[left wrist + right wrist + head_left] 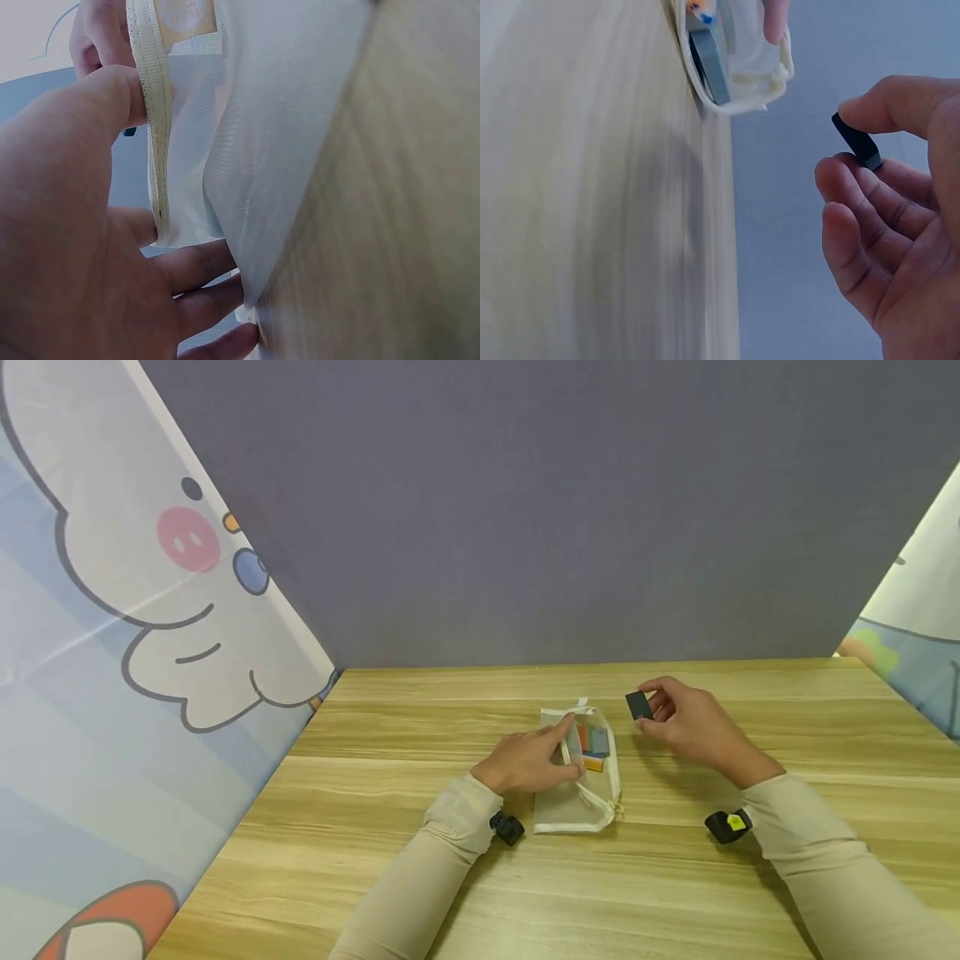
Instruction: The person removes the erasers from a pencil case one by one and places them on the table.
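Note:
A white mesh zipper pouch lies on the table with its mouth spread. My left hand holds the near side of that mouth, thumb and index finger at the pale edging. Inside, a grey flat block sits beside red and green pieces, with an orange and white piece below them. To the right of the pouch, raised over the table, my right hand pinches a small black rectangular block between thumb and fingers. The other fingers of that hand are loosely bent.
The wood-grain table runs back to a grey panel. A cartoon-printed sheet stands along the left side, and another printed sheet is at the right. Black wrist cameras sit below both hands.

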A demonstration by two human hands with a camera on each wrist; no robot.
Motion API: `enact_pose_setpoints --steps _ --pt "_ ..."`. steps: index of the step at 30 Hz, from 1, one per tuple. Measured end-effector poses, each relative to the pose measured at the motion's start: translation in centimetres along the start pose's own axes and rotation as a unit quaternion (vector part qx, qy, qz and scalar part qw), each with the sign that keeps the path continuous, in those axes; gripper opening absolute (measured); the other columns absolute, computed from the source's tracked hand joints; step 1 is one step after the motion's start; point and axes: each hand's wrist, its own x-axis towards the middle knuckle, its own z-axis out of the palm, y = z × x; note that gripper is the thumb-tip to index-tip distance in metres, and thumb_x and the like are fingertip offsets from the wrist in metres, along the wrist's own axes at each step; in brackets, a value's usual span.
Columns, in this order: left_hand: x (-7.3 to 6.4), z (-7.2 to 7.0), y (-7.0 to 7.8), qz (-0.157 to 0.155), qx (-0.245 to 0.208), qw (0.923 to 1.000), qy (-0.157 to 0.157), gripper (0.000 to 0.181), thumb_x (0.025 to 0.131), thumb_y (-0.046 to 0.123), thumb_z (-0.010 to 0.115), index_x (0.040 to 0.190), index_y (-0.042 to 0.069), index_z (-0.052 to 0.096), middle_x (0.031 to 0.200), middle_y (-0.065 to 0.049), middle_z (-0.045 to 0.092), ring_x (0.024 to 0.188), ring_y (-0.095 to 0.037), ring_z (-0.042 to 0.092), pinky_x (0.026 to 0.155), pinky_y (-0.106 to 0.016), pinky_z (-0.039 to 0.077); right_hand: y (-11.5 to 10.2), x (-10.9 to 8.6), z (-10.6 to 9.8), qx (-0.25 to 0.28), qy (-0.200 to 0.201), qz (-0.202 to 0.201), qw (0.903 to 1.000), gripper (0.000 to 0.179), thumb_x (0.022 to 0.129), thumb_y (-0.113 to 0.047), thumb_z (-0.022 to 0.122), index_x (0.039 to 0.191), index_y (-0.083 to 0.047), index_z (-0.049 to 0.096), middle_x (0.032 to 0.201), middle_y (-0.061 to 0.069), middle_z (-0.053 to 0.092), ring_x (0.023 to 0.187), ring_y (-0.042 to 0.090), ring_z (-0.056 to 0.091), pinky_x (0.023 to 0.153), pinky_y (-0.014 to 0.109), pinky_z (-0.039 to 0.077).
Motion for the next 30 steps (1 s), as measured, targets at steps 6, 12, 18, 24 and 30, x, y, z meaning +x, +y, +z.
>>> enact_pose_setpoints --steps 6,12,18,24,30 --pt "0.0 0.0 -0.2 0.007 0.005 1.0 -0.001 0.086 0.095 0.064 0.043 0.163 0.03 0.003 0.158 -0.003 0.037 0.136 -0.023 0.047 0.105 -0.049 0.041 0.1 -0.1 -0.9 0.003 -0.009 0.017 0.9998 0.055 0.092 -0.023 0.074 0.135 0.005 0.053 0.102 0.014 0.065 0.089 0.025 0.062 0.075 0.043 0.051" --pt "0.1 0.0 -0.2 0.009 0.002 1.0 0.0 0.086 0.095 0.063 0.044 0.163 0.03 0.004 0.158 -0.003 0.037 0.137 -0.024 0.046 0.105 -0.05 0.04 0.7 -0.2 -1.5 -0.001 -0.009 0.037 0.9993 0.057 0.092 -0.027 0.074 0.135 0.005 0.053 0.105 0.014 0.064 0.092 0.027 0.062 0.078 0.044 0.049" --pt "0.1 0.1 -0.2 0.008 0.005 0.9999 0.006 0.086 0.094 0.062 0.045 0.163 0.03 0.006 0.157 -0.002 0.039 0.136 -0.024 0.048 0.105 -0.048 0.04 1.4 -0.4 -1.9 -0.005 0.001 0.045 0.999 0.056 0.092 -0.027 0.074 0.133 0.005 0.055 0.105 0.015 0.065 0.092 0.027 0.062 0.075 0.039 0.05" --pt "0.3 0.2 -0.2 0.01 0.014 0.9996 0.022 0.086 0.093 0.061 0.047 0.163 0.029 0.01 0.156 -0.002 0.042 0.134 -0.024 0.049 0.104 -0.048 0.041 1.8 -0.5 -2.3 -0.01 0.012 0.049 0.9987 0.054 0.092 -0.026 0.075 0.131 0.006 0.056 0.103 0.014 0.065 0.09 0.026 0.062 0.071 0.031 0.049" --pt "0.3 0.2 -0.2 0.013 0.014 0.9996 0.019 0.085 0.094 0.061 0.047 0.163 0.029 0.009 0.156 -0.003 0.042 0.134 -0.024 0.049 0.104 -0.046 0.041 2.1 -0.6 -2.6 -0.014 0.013 0.055 0.9983 0.055 0.093 -0.028 0.074 0.132 0.007 0.055 0.102 0.014 0.065 0.09 0.026 0.062 0.07 0.031 0.049"
